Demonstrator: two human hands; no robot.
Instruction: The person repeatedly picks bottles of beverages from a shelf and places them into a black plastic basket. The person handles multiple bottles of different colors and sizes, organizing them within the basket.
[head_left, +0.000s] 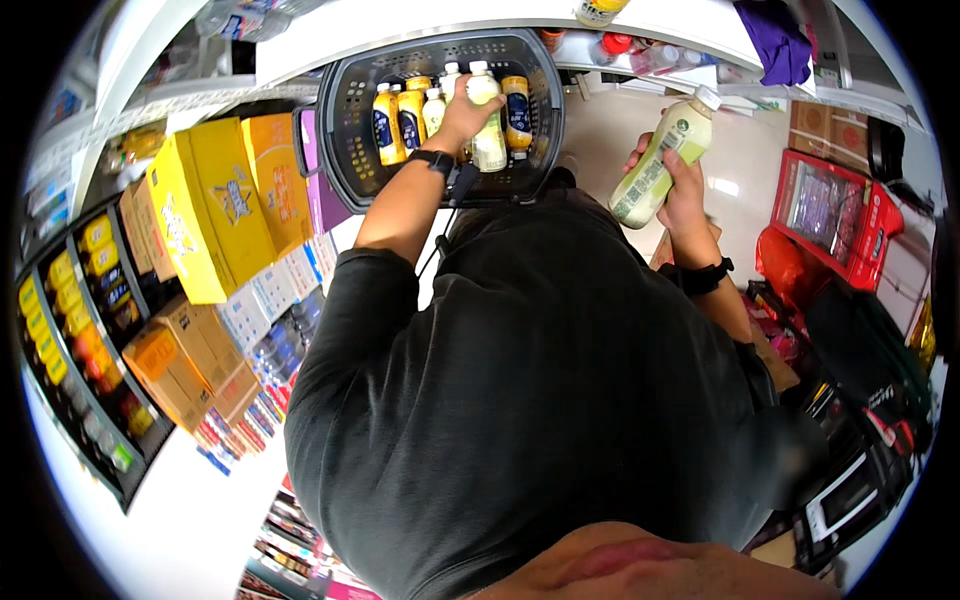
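A dark grey plastic shopping basket (352, 79) stands before me at the top of the view with several drink bottles in it. Inside it, my left hand (472, 112) is closed around the upper part of a pale green bottle (490, 142) with a white cap. Left of that hand are yellow bottles with dark blue labels (386, 127) and more pale green bottles (433, 112). One yellow bottle (517, 112) leans at the basket's right side. Out to the right of the basket, my right hand (684, 184) grips another pale green bottle (664, 161), tilted with its white cap up and its printed side facing me.
White shelving (465, 16) runs just beyond the basket. Yellow cartons (217, 199) and brown cardboard boxes (180, 352) are stacked to the left, near a drinks rack (75, 300). On the right lie a red box (832, 214) and a red plastic bag (787, 259) by the tiled floor (600, 112).
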